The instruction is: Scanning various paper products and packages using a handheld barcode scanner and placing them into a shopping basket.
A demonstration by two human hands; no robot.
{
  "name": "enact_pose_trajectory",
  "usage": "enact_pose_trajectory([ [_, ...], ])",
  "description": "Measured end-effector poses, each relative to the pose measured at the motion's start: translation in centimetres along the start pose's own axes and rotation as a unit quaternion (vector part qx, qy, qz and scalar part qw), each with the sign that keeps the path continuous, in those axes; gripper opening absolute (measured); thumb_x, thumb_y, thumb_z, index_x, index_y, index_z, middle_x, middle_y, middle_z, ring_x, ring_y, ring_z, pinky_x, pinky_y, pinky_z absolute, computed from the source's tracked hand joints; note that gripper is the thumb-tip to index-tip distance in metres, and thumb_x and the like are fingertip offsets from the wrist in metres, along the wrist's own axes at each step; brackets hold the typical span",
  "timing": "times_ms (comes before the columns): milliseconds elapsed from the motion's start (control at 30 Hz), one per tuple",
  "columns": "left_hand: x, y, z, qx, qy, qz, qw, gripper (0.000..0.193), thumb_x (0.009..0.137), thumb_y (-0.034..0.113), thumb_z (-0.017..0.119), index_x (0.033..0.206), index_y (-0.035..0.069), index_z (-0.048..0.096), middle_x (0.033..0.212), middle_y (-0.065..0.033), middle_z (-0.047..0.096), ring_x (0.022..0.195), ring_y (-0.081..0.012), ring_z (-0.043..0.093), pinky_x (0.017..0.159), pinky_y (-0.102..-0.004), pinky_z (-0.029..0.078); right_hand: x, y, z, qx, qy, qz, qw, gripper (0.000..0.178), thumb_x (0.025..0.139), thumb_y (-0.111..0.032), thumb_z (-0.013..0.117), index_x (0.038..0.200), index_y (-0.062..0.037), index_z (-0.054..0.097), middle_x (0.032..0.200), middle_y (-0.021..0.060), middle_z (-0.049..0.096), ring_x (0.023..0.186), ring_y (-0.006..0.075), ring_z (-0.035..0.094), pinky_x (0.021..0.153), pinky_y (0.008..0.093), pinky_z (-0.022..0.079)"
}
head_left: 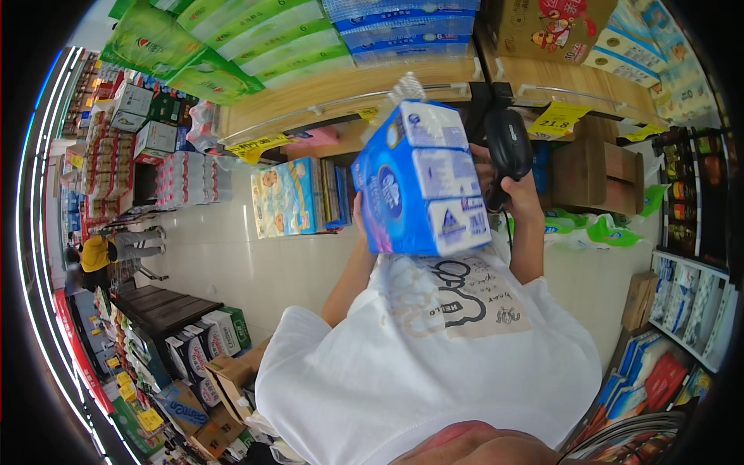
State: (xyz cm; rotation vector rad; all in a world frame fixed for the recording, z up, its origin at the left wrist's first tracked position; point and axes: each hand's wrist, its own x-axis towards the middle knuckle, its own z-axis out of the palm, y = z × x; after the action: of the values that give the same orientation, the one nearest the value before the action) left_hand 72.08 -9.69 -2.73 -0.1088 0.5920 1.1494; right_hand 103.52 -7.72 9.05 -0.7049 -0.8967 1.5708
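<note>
In front of my chest is a blue and white tissue multipack (415, 186), tilted, its printed end toward the right. My left hand (359, 211) is closed on its left side, and most of the fingers are hidden behind the pack. Clear plastic wrap (409, 87) sticks up at the pack's far end. My right hand (519, 194) grips a black handheld scanner (508, 143) just right of the pack, thumb across the handle. The scanner's head points away from me, near the shelf edge.
Ahead runs a wooden shelf (333, 105) stacked with green tissue packs (256, 39) and blue packs (403, 31). Yellow price tags hang there. Below stand several flat packs (287, 198) and a cardboard box (597, 174). At far left, a person in yellow (97, 260) stands beside a cart.
</note>
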Motion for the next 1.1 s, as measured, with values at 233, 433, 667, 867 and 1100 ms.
enact_pose_trajectory([
  [233, -2.7, 1.7, -2.0, 0.008, -0.033, 0.069, 0.997, 0.08, 0.085, 0.062, 0.046, 0.146, 0.012, 0.035, 0.138, -0.0177, 0.049, 0.118, -0.0332, 0.054, 0.093, -0.0492, 0.051, -0.8, -2.0, 1.4, -0.123, -0.004, -0.014, 0.992, 0.075, 0.079, -0.035, 0.077, 0.13, 0.0093, 0.046, 0.114, 0.0207, 0.06, 0.072, 0.0126, 0.061, 0.059, 0.0223, 0.047],
  [433, -4.6, 3.4, -3.2, 0.026, -0.059, 0.137, 0.988, 0.081, 0.085, 0.062, 0.048, 0.147, 0.012, 0.033, 0.141, -0.0174, 0.046, 0.123, -0.0342, 0.05, 0.098, -0.0507, 0.047, -3.8, -2.8, 0.6, -0.133, 0.0, 0.023, 0.991, 0.061, 0.073, -0.021, 0.084, 0.123, -0.0005, 0.054, 0.101, 0.0051, 0.063, 0.083, 0.008, 0.058, 0.076, 0.0248, 0.047],
  [667, -6.1, 6.3, -4.1, 0.046, -0.094, 0.236, 0.966, 0.083, 0.084, 0.061, 0.05, 0.149, 0.012, 0.031, 0.144, -0.017, 0.042, 0.129, -0.0354, 0.045, 0.105, -0.0524, 0.042, -5.0, -3.4, 1.8, -0.11, -0.063, 0.168, 0.978, 0.079, 0.081, -0.062, 0.067, 0.124, 0.0014, 0.047, 0.084, 0.0114, 0.064, 0.056, 0.0089, 0.055, 0.05, 0.0224, 0.044],
  [867, -6.6, 6.8, -4.6, 0.078, -0.044, 0.266, 0.96, 0.09, 0.08, 0.065, 0.052, 0.149, 0.012, 0.029, 0.146, -0.0176, 0.04, 0.131, -0.0375, 0.043, 0.106, -0.0547, 0.041, -3.0, -1.2, 2.3, -0.114, -0.087, 0.214, 0.966, 0.084, 0.082, -0.072, 0.055, 0.119, 0.0033, 0.047, 0.07, 0.0119, 0.062, 0.047, 0.0096, 0.052, 0.04, 0.0235, 0.04],
  [1100, -8.1, 7.1, -5.5, 0.077, -0.028, 0.254, 0.964, 0.089, 0.08, 0.062, 0.054, 0.149, 0.01, 0.03, 0.145, -0.0201, 0.041, 0.13, -0.039, 0.044, 0.105, -0.0562, 0.04, -0.6, 1.0, 2.9, -0.099, -0.129, 0.243, 0.956, 0.066, 0.09, -0.064, 0.051, 0.099, 0.0008, 0.052, 0.066, 0.0093, 0.06, 0.045, 0.0102, 0.052, 0.041, 0.0241, 0.041],
])
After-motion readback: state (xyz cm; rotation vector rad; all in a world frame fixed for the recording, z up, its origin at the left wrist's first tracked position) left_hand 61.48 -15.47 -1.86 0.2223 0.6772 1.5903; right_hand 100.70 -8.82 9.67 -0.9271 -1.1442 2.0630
